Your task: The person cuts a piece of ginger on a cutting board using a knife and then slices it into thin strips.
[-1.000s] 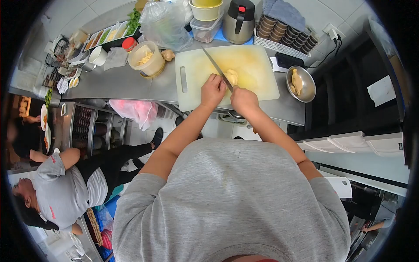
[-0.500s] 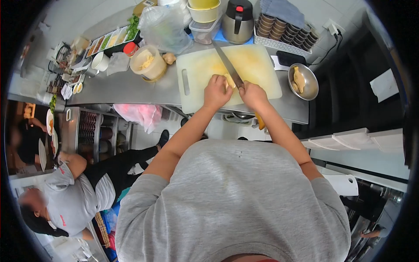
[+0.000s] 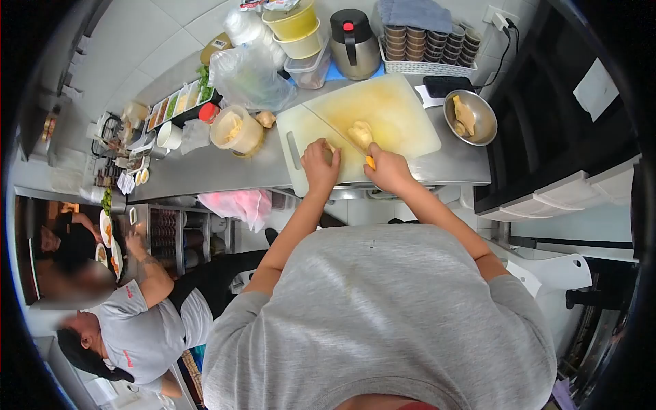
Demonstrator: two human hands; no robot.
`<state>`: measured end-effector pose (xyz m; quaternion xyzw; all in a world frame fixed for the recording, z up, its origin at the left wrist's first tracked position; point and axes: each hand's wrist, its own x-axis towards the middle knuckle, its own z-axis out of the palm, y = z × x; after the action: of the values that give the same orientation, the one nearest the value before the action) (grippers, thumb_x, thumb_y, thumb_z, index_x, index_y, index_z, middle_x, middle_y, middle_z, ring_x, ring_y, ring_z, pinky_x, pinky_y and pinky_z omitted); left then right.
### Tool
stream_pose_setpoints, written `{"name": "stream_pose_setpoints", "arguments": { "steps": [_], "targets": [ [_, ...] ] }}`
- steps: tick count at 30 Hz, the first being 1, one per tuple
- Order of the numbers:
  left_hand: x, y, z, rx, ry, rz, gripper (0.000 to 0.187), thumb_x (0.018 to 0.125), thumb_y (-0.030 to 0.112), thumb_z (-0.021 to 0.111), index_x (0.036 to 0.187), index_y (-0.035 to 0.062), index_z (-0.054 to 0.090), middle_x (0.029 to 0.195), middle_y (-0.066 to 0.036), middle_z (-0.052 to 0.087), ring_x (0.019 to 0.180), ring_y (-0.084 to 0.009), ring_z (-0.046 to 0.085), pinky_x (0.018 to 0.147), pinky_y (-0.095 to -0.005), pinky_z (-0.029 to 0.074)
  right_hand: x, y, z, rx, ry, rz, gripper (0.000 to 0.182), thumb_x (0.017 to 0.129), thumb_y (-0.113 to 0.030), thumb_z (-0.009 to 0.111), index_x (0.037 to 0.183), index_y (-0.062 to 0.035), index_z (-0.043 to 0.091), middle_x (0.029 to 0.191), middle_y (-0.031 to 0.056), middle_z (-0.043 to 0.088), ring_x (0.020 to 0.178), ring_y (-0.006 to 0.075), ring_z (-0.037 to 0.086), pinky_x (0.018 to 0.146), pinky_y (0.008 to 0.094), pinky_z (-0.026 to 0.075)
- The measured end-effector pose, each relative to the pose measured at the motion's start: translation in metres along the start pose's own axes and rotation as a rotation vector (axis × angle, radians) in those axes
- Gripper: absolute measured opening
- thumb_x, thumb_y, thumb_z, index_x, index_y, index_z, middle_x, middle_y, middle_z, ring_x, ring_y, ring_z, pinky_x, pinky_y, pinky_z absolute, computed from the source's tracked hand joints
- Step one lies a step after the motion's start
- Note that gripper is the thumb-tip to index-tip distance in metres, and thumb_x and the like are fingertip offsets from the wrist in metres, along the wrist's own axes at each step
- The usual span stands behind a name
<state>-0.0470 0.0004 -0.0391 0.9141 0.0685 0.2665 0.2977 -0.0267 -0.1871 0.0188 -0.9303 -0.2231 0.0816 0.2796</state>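
Observation:
My right hand (image 3: 389, 169) is closed around the yellow handle of a knife (image 3: 370, 162). Its blade shows as a thin line slanting up and left over the cutting board (image 3: 425, 130). Beside the blade, on its right, lies a peeled pale-yellow ginger piece (image 3: 360, 132). Left of the knife, my left hand (image 3: 320, 167) has its fingers curled over the board. A small pale ginger bit (image 3: 331, 147) shows at its fingertips, mostly covered by them.
A steel bowl (image 3: 486, 126) with ginger pieces stands to the right. Left of the board are a plastic tub (image 3: 229, 130) with cut pale pieces and a ginger knob (image 3: 265, 119). A thermos jug (image 3: 355, 48) stands behind. A co-worker (image 3: 150, 321) is at the left.
My hands have moved apart, the left one leftward. The blade has turned from its flat side to edge-on and tilted further left. A larger ginger piece now shows right of the blade.

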Motion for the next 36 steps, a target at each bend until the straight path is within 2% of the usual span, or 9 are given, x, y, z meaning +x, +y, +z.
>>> {"name": "stream_pose_setpoints", "arguments": {
  "steps": [3, 9, 15, 24, 27, 30, 33, 34, 36],
  "targets": [
    [0.002, 0.006, -0.015, 0.029, 0.122, 0.202, 0.041, 0.075, 0.012, 0.064, 0.114, 0.0049, 0.053, 0.112, -0.014, 0.054, 0.107, -0.0317, 0.048, 0.093, -0.0436, 0.033, 0.000, 0.000, 0.008, -0.005, 0.040, -0.007, 0.031, 0.077, -0.022, 0.062, 0.098, -0.0023, 0.051, 0.077, 0.0192, 0.065, 0.074, 0.0350, 0.065, 0.069, 0.0449, 0.050],
    [0.002, 0.025, -0.027, 0.173, -0.045, 0.492, 0.045, 0.063, 0.000, 0.058, 0.107, 0.0107, 0.061, 0.126, -0.014, 0.047, 0.118, -0.0330, 0.042, 0.100, -0.0501, 0.027, 0.000, -0.002, 0.013, 0.007, 0.085, 0.001, 0.032, 0.076, -0.022, 0.064, 0.097, -0.0030, 0.051, 0.077, 0.0183, 0.065, 0.075, 0.0347, 0.065, 0.068, 0.0448, 0.051],
    [0.021, 0.037, -0.028, 0.179, -0.258, 0.503, 0.050, 0.060, -0.003, 0.055, 0.107, 0.0139, 0.060, 0.129, -0.014, 0.043, 0.125, -0.0355, 0.035, 0.107, -0.0589, 0.017, 0.005, 0.002, 0.016, 0.090, 0.111, 0.012, 0.042, 0.077, -0.023, 0.065, 0.109, -0.0043, 0.046, 0.080, 0.0173, 0.066, 0.077, 0.0344, 0.065, 0.069, 0.0446, 0.050],
    [0.063, 0.042, -0.053, 0.265, -0.710, 0.608, 0.021, 0.074, 0.016, 0.070, 0.094, 0.0153, 0.065, 0.117, -0.003, 0.054, 0.118, -0.0246, 0.045, 0.107, -0.0640, 0.014, -0.005, -0.008, 0.000, -0.144, 0.072, -0.049, 0.045, 0.075, -0.023, 0.067, 0.109, -0.0023, 0.045, 0.079, 0.0159, 0.065, 0.075, 0.0310, 0.065, 0.065, 0.0399, 0.051],
    [0.066, 0.043, -0.057, 0.249, -0.719, 0.626, 0.016, 0.074, 0.016, 0.071, 0.089, 0.0152, 0.066, 0.108, 0.000, 0.059, 0.112, -0.0223, 0.050, 0.108, -0.0626, 0.015, -0.006, -0.001, 0.005, -0.153, 0.103, -0.071, 0.047, 0.073, -0.024, 0.069, 0.109, -0.0037, 0.046, 0.076, 0.0145, 0.063, 0.073, 0.0304, 0.065, 0.063, 0.0398, 0.051],
    [0.072, 0.044, -0.066, -0.006, -0.645, 0.537, 0.015, 0.075, 0.013, 0.070, 0.089, 0.0133, 0.066, 0.099, -0.001, 0.062, 0.106, -0.0225, 0.054, 0.108, -0.0539, 0.020, -0.012, 0.003, -0.002, -0.165, 0.154, -0.047, 0.040, 0.074, -0.022, 0.069, 0.101, -0.0028, 0.047, 0.076, 0.0146, 0.063, 0.073, 0.0304, 0.065, 0.065, 0.0386, 0.052],
    [0.088, 0.041, -0.072, -0.196, -0.608, 0.339, 0.012, 0.077, 0.013, 0.070, 0.088, 0.0098, 0.067, 0.091, -0.005, 0.065, 0.094, -0.0242, 0.059, 0.098, -0.0419, 0.036, -0.017, 0.019, -0.013, -0.047, 0.185, 0.015, 0.036, 0.077, -0.025, 0.068, 0.101, -0.0057, 0.049, 0.080, 0.0154, 0.064, 0.076, 0.0330, 0.064, 0.068, 0.0421, 0.051],
    [0.092, 0.047, -0.077, -0.278, -0.640, 0.305, 0.012, 0.080, 0.012, 0.068, 0.090, 0.0061, 0.067, 0.087, -0.007, 0.066, 0.082, -0.0270, 0.061, 0.080, -0.0357, 0.045, -0.019, 0.025, -0.017, 0.008, 0.176, 0.061, 0.036, 0.078, -0.026, 0.067, 0.103, -0.0065, 0.049, 0.082, 0.0158, 0.065, 0.078, 0.0342, 0.064, 0.069, 0.0430, 0.050],
    [0.094, 0.043, -0.068, -0.284, -0.683, 0.243, 0.013, 0.081, 0.013, 0.067, 0.091, 0.0042, 0.067, 0.086, -0.008, 0.067, 0.079, -0.0276, 0.061, 0.072, -0.0345, 0.047, -0.022, 0.038, -0.026, 0.114, 0.154, 0.152, 0.035, 0.081, -0.029, 0.065, 0.105, -0.0081, 0.051, 0.088, 0.0167, 0.066, 0.081, 0.0364, 0.064, 0.073, 0.0448, 0.049]
  ]
}}
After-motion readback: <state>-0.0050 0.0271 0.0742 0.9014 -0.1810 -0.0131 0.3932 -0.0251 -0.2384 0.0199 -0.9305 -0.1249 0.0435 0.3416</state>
